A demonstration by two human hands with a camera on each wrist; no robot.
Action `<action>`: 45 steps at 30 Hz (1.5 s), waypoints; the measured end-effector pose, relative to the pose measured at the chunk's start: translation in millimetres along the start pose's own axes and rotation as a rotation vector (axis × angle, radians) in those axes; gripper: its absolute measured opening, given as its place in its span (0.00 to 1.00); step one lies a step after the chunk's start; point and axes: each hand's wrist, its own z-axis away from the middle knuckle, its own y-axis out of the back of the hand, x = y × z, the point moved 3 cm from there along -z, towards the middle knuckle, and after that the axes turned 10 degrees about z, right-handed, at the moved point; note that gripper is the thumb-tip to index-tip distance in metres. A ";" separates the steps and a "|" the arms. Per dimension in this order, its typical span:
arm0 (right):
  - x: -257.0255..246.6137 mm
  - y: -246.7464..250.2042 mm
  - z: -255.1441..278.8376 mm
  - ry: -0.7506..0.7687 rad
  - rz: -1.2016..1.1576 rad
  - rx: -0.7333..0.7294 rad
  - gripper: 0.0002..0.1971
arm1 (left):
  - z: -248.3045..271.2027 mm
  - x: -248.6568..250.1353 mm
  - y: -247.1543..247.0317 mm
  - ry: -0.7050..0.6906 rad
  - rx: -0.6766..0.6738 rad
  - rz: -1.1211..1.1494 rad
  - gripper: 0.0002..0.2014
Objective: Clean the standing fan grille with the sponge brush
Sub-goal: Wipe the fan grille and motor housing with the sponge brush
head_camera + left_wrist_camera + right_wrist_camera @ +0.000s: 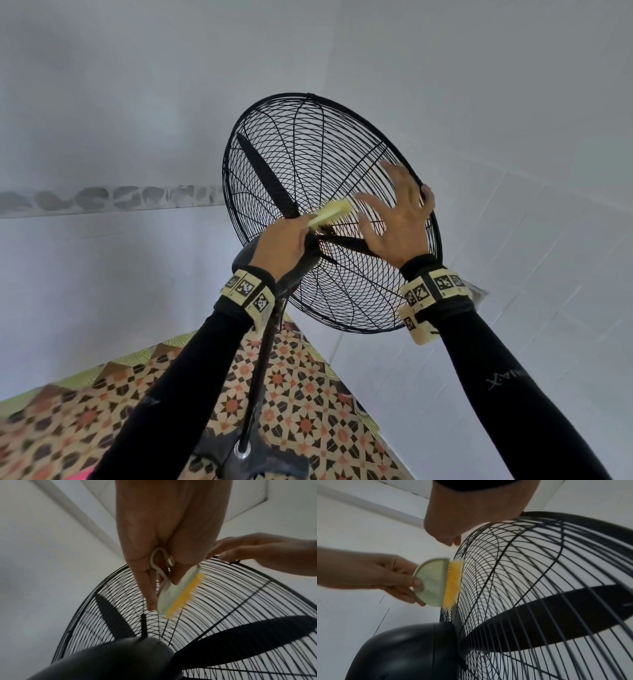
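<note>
The black wire fan grille (308, 144) faces away, with dark blades (263, 174) inside it. My left hand (308, 222) pinches a pale green sponge brush (331, 211) just above the motor housing (246, 257). In the left wrist view the brush (173, 595) has its yellow bristles (185, 595) on the rear wires near the hub. The right wrist view shows the brush (435, 582) upright against the grille (522, 561). My right hand (394, 205) lies spread on the rear grille at the right, thumb hooked over the rim.
The fan's pole (263, 359) drops to a dark base (246, 455) on patterned floor tiles (308, 394). White tiled walls (102, 102) meet in a corner behind the fan. Something pink (82, 474) shows at the bottom left edge.
</note>
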 end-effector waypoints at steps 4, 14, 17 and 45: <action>26.2 9.0 -12.3 -0.370 -0.122 0.021 0.26 | 1.1 -20.4 2.8 0.105 0.132 0.049 0.18; 31.0 -6.7 -10.6 -0.570 -0.225 -0.008 0.30 | 32.1 -9.7 -63.8 0.083 0.064 0.291 0.17; 28.5 -8.6 -9.5 -0.557 -0.222 0.007 0.30 | 16.6 -15.2 -43.3 0.180 0.289 0.303 0.18; 24.4 -1.7 6.6 -0.568 -0.296 0.068 0.28 | 23.9 11.8 -30.1 0.023 0.327 0.268 0.26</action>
